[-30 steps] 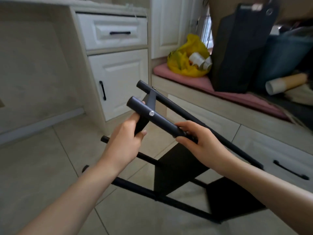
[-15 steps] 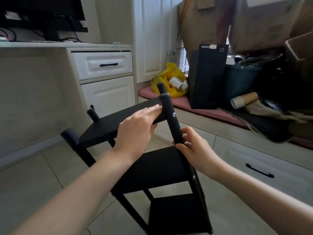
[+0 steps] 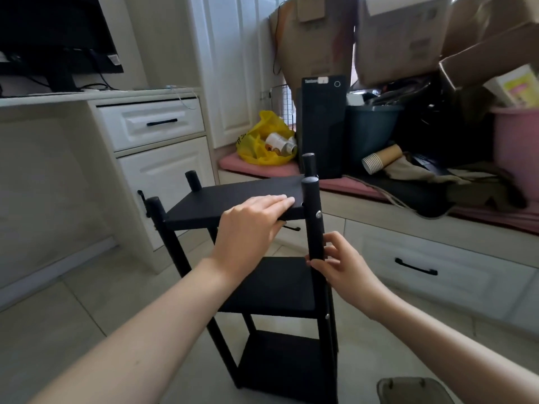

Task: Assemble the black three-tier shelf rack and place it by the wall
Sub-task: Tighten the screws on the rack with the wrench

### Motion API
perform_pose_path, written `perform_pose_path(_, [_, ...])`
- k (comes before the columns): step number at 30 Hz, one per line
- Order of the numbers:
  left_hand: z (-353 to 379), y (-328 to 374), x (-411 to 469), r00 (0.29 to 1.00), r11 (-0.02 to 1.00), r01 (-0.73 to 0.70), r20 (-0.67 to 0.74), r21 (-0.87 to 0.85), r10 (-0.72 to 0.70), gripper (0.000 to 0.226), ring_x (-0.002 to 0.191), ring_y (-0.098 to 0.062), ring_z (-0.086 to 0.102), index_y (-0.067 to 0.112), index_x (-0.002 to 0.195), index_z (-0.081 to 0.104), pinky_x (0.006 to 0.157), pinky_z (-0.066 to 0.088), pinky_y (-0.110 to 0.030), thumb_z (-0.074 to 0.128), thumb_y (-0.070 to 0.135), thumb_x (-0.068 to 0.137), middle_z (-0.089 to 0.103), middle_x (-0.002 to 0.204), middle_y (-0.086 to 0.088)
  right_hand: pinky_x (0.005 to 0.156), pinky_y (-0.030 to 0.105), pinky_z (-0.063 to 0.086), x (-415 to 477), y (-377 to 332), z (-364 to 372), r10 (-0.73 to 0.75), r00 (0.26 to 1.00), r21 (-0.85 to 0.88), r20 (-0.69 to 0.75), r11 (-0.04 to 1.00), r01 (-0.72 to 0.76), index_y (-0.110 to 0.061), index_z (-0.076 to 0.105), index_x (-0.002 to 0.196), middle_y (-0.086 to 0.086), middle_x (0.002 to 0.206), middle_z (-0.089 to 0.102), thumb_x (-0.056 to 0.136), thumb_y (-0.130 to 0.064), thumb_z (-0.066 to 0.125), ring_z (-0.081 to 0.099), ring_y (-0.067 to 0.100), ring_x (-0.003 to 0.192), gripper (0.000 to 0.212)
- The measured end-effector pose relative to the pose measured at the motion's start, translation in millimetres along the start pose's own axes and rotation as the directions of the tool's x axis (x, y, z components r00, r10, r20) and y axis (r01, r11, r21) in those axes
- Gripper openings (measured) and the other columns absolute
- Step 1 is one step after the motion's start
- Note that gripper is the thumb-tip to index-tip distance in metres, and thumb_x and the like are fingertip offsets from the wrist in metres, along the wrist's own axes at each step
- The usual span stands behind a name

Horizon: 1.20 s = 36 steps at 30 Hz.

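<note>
We rest our left hand [image 3: 250, 225] flat on the rack [image 3: 233, 196], right hand [image 3: 344, 266] pinching its post [image 3: 314, 225] (so light a hold could let it topple).

The shelf rack [image 3: 277, 284] is stood on the floor [image 3: 87, 301], right of the desk [image 3: 87, 96], on which a monitor [image 3: 55, 33] is set. Behind the rack, a bag [image 3: 262, 138] is placed left of a computer tower [image 3: 320, 126] on a cushion [image 3: 262, 170].

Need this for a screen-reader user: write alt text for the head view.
A black three-tier shelf rack stands upright on the tiled floor; the left hand rests on its top shelf and the right hand grips its near right post. Cabinets and cardboard boxes stand behind.
</note>
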<state>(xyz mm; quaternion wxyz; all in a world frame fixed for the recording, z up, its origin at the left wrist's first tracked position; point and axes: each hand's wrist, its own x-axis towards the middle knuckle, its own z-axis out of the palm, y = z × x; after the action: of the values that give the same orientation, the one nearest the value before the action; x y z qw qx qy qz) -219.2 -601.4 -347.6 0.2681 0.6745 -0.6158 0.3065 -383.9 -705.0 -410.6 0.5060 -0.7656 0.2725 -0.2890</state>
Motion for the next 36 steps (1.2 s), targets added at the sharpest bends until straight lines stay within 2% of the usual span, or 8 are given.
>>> perform_pose_path(5, [16.1,14.4,-19.8,0.996,0.997,-0.081,-0.039,0.006,0.081,0.044,0.11,-0.028,0.072,0.012,0.119,0.075,0.092,0.059,-0.048,0.086,0.006,0.077,0.074,0.119,-0.005,0.065,0.015,0.051,-19.2,22.7,2.2,0.045,0.999,0.086,0.01,0.995,-0.045,-0.022,0.055,0.103,-0.002,0.1,0.074,0.092,-0.003,0.066,0.071,0.007,0.093,0.024])
perform_pose_path(9, [17.7,12.3,-27.6,0.998,0.999,-0.049,-0.026,-0.008,0.048,0.042,0.115,-0.028,0.069,0.01,0.121,0.074,0.096,0.056,-0.053,0.083,0.004,0.08,0.073,0.122,-0.005,0.078,0.027,0.056,-19.8,26.3,7.7,0.064,0.998,0.111,0.026,0.992,-0.066,-0.018,0.057,0.101,0.0,0.104,0.074,0.091,-0.003,0.067,0.071,0.011,0.097,0.02])
perform_pose_path(17, [16.7,10.7,-33.9,0.997,0.998,-0.056,-0.061,-0.025,0.055,0.041,0.115,-0.029,0.069,0.01,0.12,0.075,0.096,0.056,-0.054,0.083,0.002,0.081,0.073,0.122,-0.006,0.08,0.036,0.06,-18.7,20.8,4.0,0.099,0.992,0.087,0.08,0.99,-0.106,-0.016,0.057,0.099,0.005,0.104,0.074,0.089,-0.003,0.07,0.072,0.017,0.094,0.021])
perform_pose_path(22, [16.4,14.2,-35.1,0.996,0.998,-0.036,-0.079,-0.057,0.031,0.044,0.116,-0.03,0.069,0.009,0.121,0.074,0.098,0.054,-0.055,0.083,-0.003,0.079,0.073,0.123,-0.006,0.085,0.036,0.06,-13.6,12.9,-24.5,0.171,0.954,0.084,0.246,0.977,-0.196,-0.017,0.067,0.109,-0.002,0.103,0.076,0.093,-0.012,0.067,0.072,0.012,0.097,0.017])
perform_pose_path(26, [11.3,26.5,-41.0,0.997,0.986,0.063,-0.025,-0.155,-0.068,0.053,0.124,-0.026,0.063,0.011,0.127,0.07,0.111,0.045,-0.052,0.078,-0.01,0.079,0.07,0.127,-0.003,0.087,0.038,0.058,3.3,19.4,-45.2,0.211,0.977,0.054,0.027,0.976,-0.212,-0.016,0.067,0.107,-0.002,0.099,0.077,0.096,-0.007,0.061,0.072,0.013,0.097,0.015])
perform_pose_path(28, [6.0,38.4,-45.6,0.98,0.926,0.176,-0.028,-0.333,-0.196,0.055,0.126,-0.018,0.06,0.013,0.133,0.066,0.114,0.042,-0.039,0.075,-0.007,0.082,0.07,0.125,0.006,0.087,0.04,0.057,15.0,28.0,-48.6,0.23,0.967,0.064,-0.113,0.972,-0.224,-0.013,0.063,0.11,0.005,0.106,0.074,0.097,-0.008,0.058,0.07,0.019,0.098,0.015])
perform_pose_path(32, [-2.3,68.6,-59.2,0.923,0.759,0.241,-0.099,-0.605,-0.372,0.034,0.105,-0.009,0.063,0.029,0.114,0.071,0.093,0.044,-0.012,0.072,0.011,0.085,0.065,0.1,0.019,0.088,0.037,0.056,39.0,42.8,-46.2,0.24,0.957,0.084,-0.165,0.97,-0.229,-0.017,0.055,0.124,0.002,0.116,0.066,0.097,-0.018,0.061,0.064,0.015,0.101,0.028])
perform_pose_path(36, [15.6,78.2,-77.7,0.739,0.451,0.625,0.297,-0.637,-0.604,0.033,0.098,-0.005,0.061,0.037,0.097,0.057,0.079,0.046,-0.009,0.081,0.02,0.084,0.063,0.097,0.015,0.102,0.04,0.048,59.6,48.2,-35.8,0.207,0.968,0.072,-0.144,0.977,-0.198,-0.023,0.044,0.142,-0.004,0.129,0.058,0.097,-0.024,0.061,0.059,0.015,0.114,0.048])
